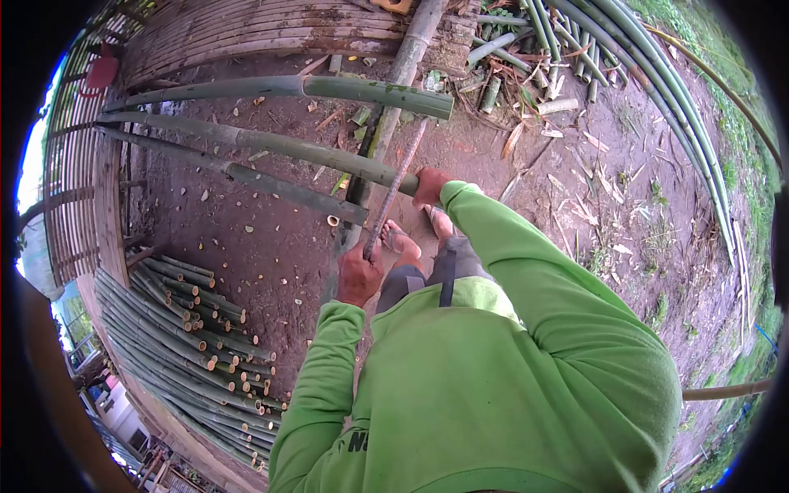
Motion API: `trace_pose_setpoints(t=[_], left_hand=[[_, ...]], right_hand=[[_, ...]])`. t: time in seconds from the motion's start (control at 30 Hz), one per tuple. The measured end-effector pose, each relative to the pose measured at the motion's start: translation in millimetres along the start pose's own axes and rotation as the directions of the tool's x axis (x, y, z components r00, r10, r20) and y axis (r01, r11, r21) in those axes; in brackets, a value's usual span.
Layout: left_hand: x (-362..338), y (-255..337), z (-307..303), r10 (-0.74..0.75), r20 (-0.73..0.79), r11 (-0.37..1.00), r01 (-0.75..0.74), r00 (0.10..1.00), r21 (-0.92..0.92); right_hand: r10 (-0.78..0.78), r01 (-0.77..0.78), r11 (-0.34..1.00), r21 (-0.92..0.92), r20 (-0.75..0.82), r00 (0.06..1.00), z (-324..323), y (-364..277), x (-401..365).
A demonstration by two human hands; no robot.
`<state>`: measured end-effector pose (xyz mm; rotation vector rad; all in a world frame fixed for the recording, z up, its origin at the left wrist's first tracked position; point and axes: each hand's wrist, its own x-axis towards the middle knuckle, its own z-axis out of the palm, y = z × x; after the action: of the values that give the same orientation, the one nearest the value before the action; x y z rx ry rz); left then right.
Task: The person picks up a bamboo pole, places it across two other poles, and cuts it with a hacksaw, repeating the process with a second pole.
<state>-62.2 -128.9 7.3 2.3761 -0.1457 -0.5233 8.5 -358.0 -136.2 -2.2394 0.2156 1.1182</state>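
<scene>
My left hand [359,275] is closed round the lower end of a thin, brownish, textured rod [401,174], which slants up across the poles. My right hand [430,187] grips the near end of the middle green bamboo pole [308,151]. Above that pole lies a thicker bamboo pole [353,89] with its cut end pointing right. Below it is a thinner, darker pole [283,188], its end near my left hand. All three fan out from the left and rest across a long beam [393,99] on the ground.
Stacked cut bamboo [181,345] lies at lower left. A slatted bamboo platform [271,33] stands at the top, and a slatted fence [76,164] at the left. Bamboo offcuts [491,94] and long poles [674,90] are at upper right. My feet [401,240] are close to the beam.
</scene>
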Motion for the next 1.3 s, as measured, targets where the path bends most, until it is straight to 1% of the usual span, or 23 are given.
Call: trace_pose_setpoints(t=[0.07,0.1,0.13,0.17,0.27,0.37,0.47,0.53,0.6,0.7,0.73,0.8,0.83,0.87,0.9,0.97,1.0,1.07,1.1,1.13,1.17,1.23,1.3], left_hand=[[-1,18,-8,0.027,-0.013,1.000,-0.027,1.000,0.013],[-2,20,-11,0.029,0.016,0.999,-0.029,0.999,0.040],[-6,21,-15,0.026,0.048,0.997,-0.029,0.999,0.071],[-10,23,-22,0.024,0.080,0.994,-0.032,0.997,0.108],[-52,47,-66,-0.157,0.124,0.977,0.135,0.980,0.166],[-77,60,-93,-0.163,0.127,0.978,0.143,0.978,0.154],[-61,56,-76,-0.165,0.126,0.971,0.138,0.978,0.194],[-6,56,-46,-0.152,0.202,0.976,0.115,0.967,0.186],[29,51,-20,-0.091,0.150,0.988,0.070,0.984,0.137],[30,33,-14,-0.105,0.134,0.983,0.082,0.986,0.163],[26,25,-12,-0.079,0.114,0.988,0.063,0.990,0.141],[20,11,-3,-0.008,0.081,0.996,0.001,0.997,0.087],[21,5,1,-0.005,0.086,0.998,0.001,0.996,0.056],[21,-1,4,-0.008,0.092,1.000,0.005,0.996,0.025],[17,-7,5,-0.016,0.101,1.000,0.017,0.995,-0.001],[15,-21,9,0.010,0.069,0.999,-0.007,0.998,-0.049],[17,-23,8,0.026,0.049,0.997,-0.022,0.998,-0.075],[16,-18,10,0.094,-0.010,0.995,-0.094,0.996,-0.015],[16,-2,5,0.130,-0.037,0.991,-0.129,0.991,0.019],[8,15,-8,0.042,0.029,0.998,-0.041,0.999,-0.038],[-12,17,-19,0.004,0.065,1.000,-0.004,0.998,0.007],[-41,14,-44,-0.050,0.105,0.994,0.039,0.993,0.103],[-62,29,-69,-0.065,0.095,0.990,0.053,0.993,0.129]], right_hand=[[0.020,-0.028,0.998,-0.055,-0.143,0.990,0,-16,-39],[0.019,-0.038,0.996,-0.085,-0.220,0.975,0,-21,-49],[0.012,-0.038,0.994,-0.098,-0.248,0.969,10,-20,-47],[0.027,-0.052,0.994,-0.101,-0.230,0.973,8,-23,-46],[0.088,-0.110,0.987,-0.115,-0.183,0.979,3,-23,-43],[0.064,-0.081,0.994,-0.075,-0.197,0.978,2,-24,-46],[0.096,-0.107,0.991,-0.078,-0.138,0.986,-1,-20,-38],[0.081,-0.088,0.994,-0.065,-0.109,0.991,11,-21,-38],[0.084,-0.094,0.994,-0.055,-0.158,0.984,-1,-18,-39],[0.088,-0.091,0.995,-0.029,-0.103,0.991,-2,-17,-35],[0.048,-0.049,0.999,-0.008,-0.016,0.999,-2,-8,-22],[0.010,-0.014,0.999,0.044,0.082,0.997,-9,-3,-11],[-0.007,-0.002,0.998,0.068,0.132,0.991,-12,2,-6],[-0.022,0.013,0.997,0.073,0.134,0.991,-15,0,-8],[-0.027,0.025,0.999,0.048,0.039,0.999,-13,-1,-14],[-0.049,0.048,0.999,-0.009,-0.162,0.986,-11,-9,-32],[-0.026,0.019,0.999,-0.028,-0.257,0.966,-3,-13,-33],[0.013,-0.041,0.998,-0.057,-0.430,0.903,19,-17,-32],[0.020,-0.047,0.997,-0.066,-0.367,0.930,10,-22,-32],[0.030,-0.055,0.996,-0.076,-0.304,0.952,-5,-24,-31],[0.046,-0.067,0.994,-0.083,-0.226,0.973,-10,-23,-34],[0.021,-0.050,0.992,-0.118,-0.235,0.972,-15,-21,-29],[0.026,-0.062,0.989,-0.135,-0.248,0.968,-5,-20,-27]])
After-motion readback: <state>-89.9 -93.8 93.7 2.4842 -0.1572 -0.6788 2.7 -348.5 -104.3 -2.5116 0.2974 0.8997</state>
